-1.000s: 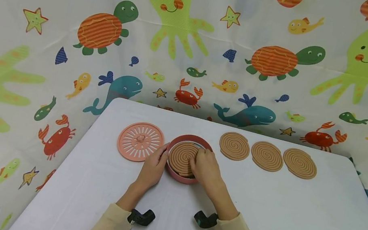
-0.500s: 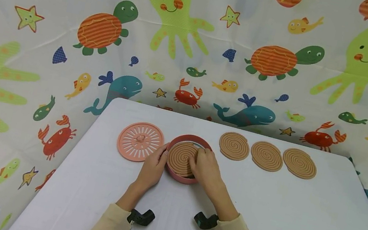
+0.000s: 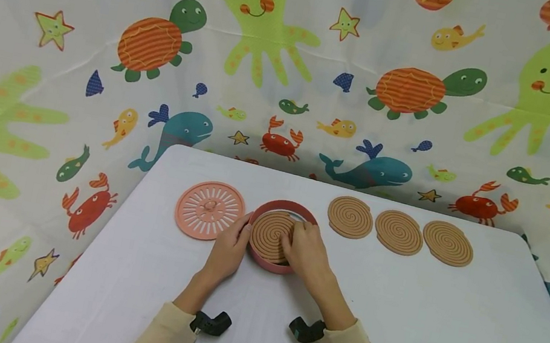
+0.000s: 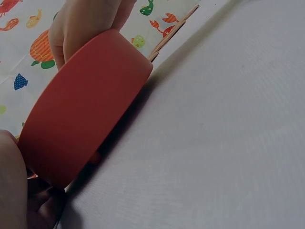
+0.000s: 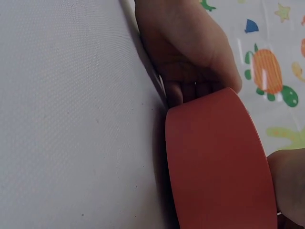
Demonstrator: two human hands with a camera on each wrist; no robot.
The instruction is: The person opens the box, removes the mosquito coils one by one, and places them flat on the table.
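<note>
A round red box (image 3: 271,267) stands on the table in the head view, with a brown mosquito coil (image 3: 268,235) inside it. My left hand (image 3: 228,246) holds the box by its left side, thumb near the rim. The right hand (image 3: 309,254) reaches over the right rim and pinches the coil's edge; its fingertips are partly hidden. Both wrist views show the box's smooth outer wall (image 4: 90,105) from the side. In the right wrist view the left hand's fingers curl against the far side of that wall.
A pink slotted lid (image 3: 210,210) lies left of the box, close to my left hand. To the right, three more coils lie in a row near the back edge: one (image 3: 350,217), a second (image 3: 399,232) and a third (image 3: 448,244). A patterned curtain (image 3: 292,76) hangs behind the white table (image 3: 447,324).
Almost nothing differs. The coil in the box has shifted very slightly left with my right hand; my left hand keeps its hold on the box.
</note>
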